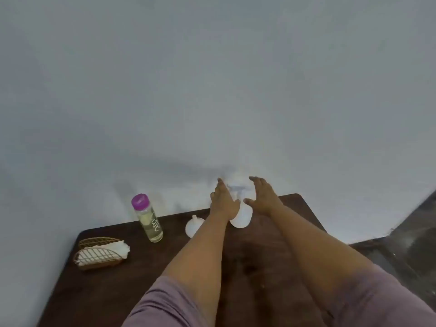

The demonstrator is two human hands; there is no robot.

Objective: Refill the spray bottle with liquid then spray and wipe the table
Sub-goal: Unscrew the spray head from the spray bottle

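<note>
Two hands are seen in the head view: the left hand [223, 200] and right hand [264, 195] flank the white spray bottle [241, 214], fingers spread, nothing gripped. Light, smooth plastic is judged; the neck suits gripping. Left of them stands the purple-capped bottle [147, 218].

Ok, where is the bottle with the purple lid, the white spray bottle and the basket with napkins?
Purple-lidded bottle [151, 223]: head view, on its clear body.
White spray bottle [242, 215]: head view, on its round white body between the hands.
Napkin basket [99, 263]: head view, on its woven front wall.
</note>
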